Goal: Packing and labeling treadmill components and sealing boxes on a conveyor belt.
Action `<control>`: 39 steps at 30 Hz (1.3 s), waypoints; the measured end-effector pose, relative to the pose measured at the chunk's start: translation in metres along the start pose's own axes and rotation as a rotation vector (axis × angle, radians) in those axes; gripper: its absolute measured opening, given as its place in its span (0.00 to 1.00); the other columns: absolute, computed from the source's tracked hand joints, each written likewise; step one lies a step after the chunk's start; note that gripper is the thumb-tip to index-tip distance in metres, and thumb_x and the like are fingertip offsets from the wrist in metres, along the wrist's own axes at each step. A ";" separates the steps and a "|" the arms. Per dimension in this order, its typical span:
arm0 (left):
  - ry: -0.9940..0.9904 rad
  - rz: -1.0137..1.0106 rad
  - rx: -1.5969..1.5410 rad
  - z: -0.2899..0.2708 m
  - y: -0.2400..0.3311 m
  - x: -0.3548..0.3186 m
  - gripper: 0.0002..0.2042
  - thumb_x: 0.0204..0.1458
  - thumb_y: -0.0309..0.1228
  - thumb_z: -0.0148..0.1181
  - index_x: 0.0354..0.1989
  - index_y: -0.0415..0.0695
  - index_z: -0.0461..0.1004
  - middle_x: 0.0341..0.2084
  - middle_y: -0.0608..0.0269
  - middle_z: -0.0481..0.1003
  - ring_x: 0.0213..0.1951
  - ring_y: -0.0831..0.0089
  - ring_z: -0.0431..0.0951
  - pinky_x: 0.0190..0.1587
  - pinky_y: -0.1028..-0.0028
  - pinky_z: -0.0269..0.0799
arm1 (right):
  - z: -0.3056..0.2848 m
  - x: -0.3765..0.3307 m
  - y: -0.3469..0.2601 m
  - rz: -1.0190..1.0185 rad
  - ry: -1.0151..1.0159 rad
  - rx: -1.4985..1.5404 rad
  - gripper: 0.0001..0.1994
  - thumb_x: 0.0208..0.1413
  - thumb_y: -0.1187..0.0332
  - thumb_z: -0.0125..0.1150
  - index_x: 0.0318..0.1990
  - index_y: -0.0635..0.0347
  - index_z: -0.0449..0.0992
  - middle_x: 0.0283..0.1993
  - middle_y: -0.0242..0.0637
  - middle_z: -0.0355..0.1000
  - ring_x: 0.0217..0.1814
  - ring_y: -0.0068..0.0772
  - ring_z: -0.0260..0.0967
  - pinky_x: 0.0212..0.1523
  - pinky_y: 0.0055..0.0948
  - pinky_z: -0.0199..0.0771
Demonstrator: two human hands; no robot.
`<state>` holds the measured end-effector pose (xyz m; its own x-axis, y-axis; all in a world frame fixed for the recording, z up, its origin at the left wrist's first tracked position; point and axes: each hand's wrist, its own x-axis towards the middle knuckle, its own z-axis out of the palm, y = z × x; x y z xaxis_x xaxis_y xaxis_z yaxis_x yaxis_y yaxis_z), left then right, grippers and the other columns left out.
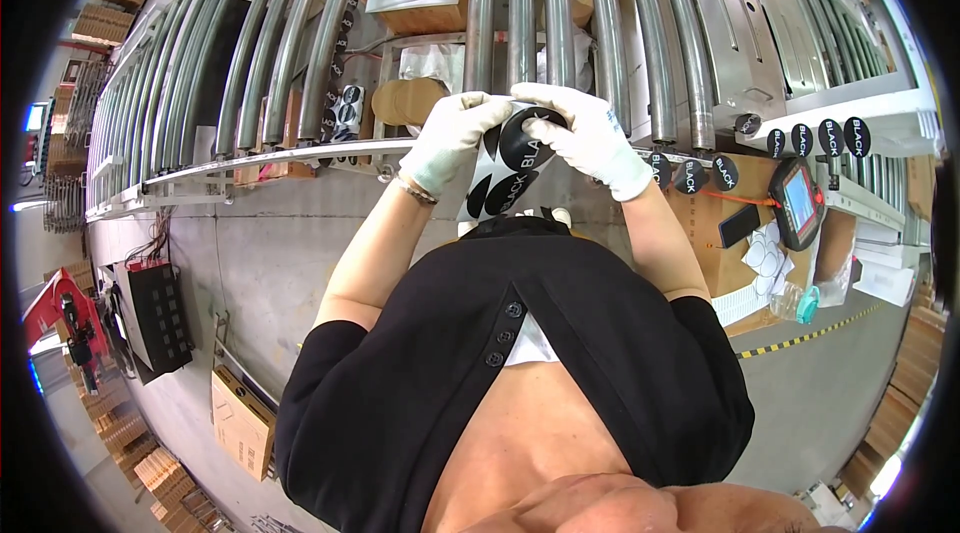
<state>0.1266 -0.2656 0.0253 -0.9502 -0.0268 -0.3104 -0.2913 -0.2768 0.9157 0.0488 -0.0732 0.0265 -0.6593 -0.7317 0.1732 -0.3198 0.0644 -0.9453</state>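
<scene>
In front of my chest, at the near edge of the roller conveyor (521,23), I hold a backing strip of round black stickers (503,195). My left hand (452,140), in a white glove, is closed on the upper left part of the strip. My right hand (590,136), gloved too, pinches the upper right side, by the edge of the topmost black sticker. Whether that sticker is partly lifted off the backing, I cannot tell. The lower part of the strip hangs toward my waist. More round black stickers (690,176) are stuck along the frame right of my hands.
At right, a handheld terminal (798,201), a dark phone (739,227) and a teal-capped bottle (807,304) are by a carton. Brown discs (420,101) and a white-topped carton (420,3) show between and below the rollers. A black case (155,318) stands on the floor at left.
</scene>
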 end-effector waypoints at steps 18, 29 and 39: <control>0.067 -0.159 -0.304 0.003 -0.032 -0.001 0.07 0.55 0.26 0.55 0.33 0.36 0.78 0.28 0.63 0.77 0.30 0.79 0.77 0.35 0.78 0.72 | 0.012 -0.003 0.010 -0.486 0.125 -0.715 0.09 0.40 0.69 0.66 0.31 0.52 0.75 0.38 0.28 0.72 0.45 0.35 0.69 0.48 0.36 0.66; 0.321 -0.141 -0.527 -0.079 -0.082 0.020 0.08 0.53 0.25 0.56 0.37 0.35 0.78 0.32 0.60 0.79 0.36 0.72 0.78 0.44 0.72 0.74 | -0.005 -0.071 0.063 0.452 0.592 0.305 0.08 0.54 0.77 0.60 0.42 0.62 0.73 0.36 0.33 0.73 0.35 0.21 0.70 0.39 0.20 0.72; 0.332 -0.117 -0.497 -0.092 -0.095 0.017 0.08 0.56 0.27 0.54 0.36 0.35 0.76 0.33 0.61 0.78 0.38 0.72 0.77 0.44 0.74 0.73 | 0.075 -0.114 0.183 1.001 1.002 0.964 0.18 0.53 0.66 0.66 0.51 0.54 0.71 0.39 0.33 0.73 0.33 0.29 0.70 0.34 0.31 0.71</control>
<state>0.1480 -0.3276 -0.0904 -0.8064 -0.2454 -0.5380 -0.2293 -0.7088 0.6671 0.1161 -0.0287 -0.1864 -0.5886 0.0390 -0.8075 0.6982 -0.4790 -0.5321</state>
